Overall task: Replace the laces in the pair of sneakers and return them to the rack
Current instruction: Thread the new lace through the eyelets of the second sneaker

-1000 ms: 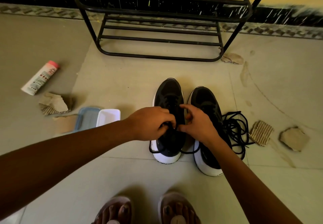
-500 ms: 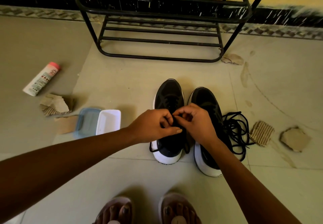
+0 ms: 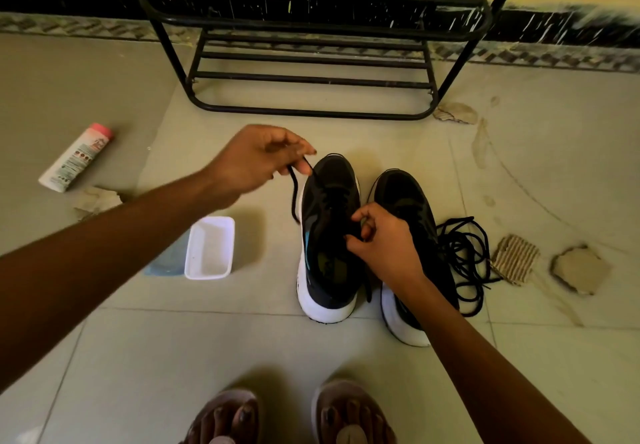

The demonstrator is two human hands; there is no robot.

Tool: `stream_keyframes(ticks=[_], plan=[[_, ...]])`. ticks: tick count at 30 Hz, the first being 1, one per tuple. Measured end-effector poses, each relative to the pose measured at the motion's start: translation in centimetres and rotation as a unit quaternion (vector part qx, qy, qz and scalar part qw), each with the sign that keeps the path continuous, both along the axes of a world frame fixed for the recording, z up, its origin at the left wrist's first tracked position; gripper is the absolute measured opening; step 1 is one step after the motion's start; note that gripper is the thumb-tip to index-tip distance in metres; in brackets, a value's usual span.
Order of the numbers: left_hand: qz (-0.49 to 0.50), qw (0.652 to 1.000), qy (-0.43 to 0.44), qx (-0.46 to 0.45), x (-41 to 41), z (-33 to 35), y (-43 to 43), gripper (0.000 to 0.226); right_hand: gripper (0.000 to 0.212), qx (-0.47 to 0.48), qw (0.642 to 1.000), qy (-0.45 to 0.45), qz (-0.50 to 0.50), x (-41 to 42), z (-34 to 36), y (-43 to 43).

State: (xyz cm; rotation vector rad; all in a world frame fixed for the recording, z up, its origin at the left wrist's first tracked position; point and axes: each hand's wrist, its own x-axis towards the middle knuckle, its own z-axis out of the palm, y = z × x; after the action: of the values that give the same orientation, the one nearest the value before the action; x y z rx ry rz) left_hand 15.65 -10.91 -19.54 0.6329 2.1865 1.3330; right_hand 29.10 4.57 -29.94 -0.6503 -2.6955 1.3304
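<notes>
- Left hand [image 3: 256,159]: raised above the floor, just left of the toe of the left sneaker [image 3: 329,246]. The forearm reaches in from the lower left. Fingers are curled in, and thumb and forefinger pinch one end of a black lace [image 3: 294,194].
- Lace: runs from that pinch down to the front eyelets of the left sneaker. A slack length hangs beside the shoe's outer edge.
- Right hand [image 3: 384,246]: low over the gap between the two shoes, wrist bent, forearm coming in from the lower right. Fingers are curled tight, and thumb and forefinger pinch the lace at the middle eyelets of the left sneaker. A dark strand trails down below the hand, between the shoes.
- Left sneaker: black upper, white sole, upright on the floor tiles, toe toward the rack [image 3: 311,33].
- Right sneaker [image 3: 405,194]: same make, just beside the first. Its heel half is hidden by the right forearm.
- Loose laces [image 3: 465,256]: a black tangle on the floor, touching the right sneaker's outer side.
- Rack: black metal bars, standing against the wall beyond the shoes.
- White tub [image 3: 209,249]: on the floor left of the sneakers, with a blue lid [image 3: 166,263] beside it.
- Tube [image 3: 78,158]: white with a pink cap, lying far left.
- Cardboard scraps [image 3: 514,258]: right of the loose laces.
</notes>
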Motion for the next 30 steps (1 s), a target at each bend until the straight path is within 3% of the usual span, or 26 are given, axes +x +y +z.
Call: stream_keyframes(ticks=[10, 19, 26, 30], plan=[[0.118, 0.972, -0.112, 0.167, -4.9, 4.4, -2.2, 0.024, 0.021, 0.001, 1.000, -0.003, -0.002, 0.0, 0.0, 0.0], [0.128, 0.946, -0.098, 0.282, -6.5, 6.6, -4.3, 0.018, 0.020, -0.003, 1.000, -0.011, -0.004, 0.0, 0.2, -0.1], [0.041, 0.958, -0.073, 0.276, -6.8, 7.3, -4.8, 0.021, 0.020, 0.004, 1.000, -0.024, -0.008, 0.0, 0.5, -0.4], [0.089, 0.977, -0.027, 0.193, -5.1, 5.5, -3.4, 0.025, 0.024, -0.002, 1.000, -0.025, -0.016, 0.2, 0.8, -0.7]])
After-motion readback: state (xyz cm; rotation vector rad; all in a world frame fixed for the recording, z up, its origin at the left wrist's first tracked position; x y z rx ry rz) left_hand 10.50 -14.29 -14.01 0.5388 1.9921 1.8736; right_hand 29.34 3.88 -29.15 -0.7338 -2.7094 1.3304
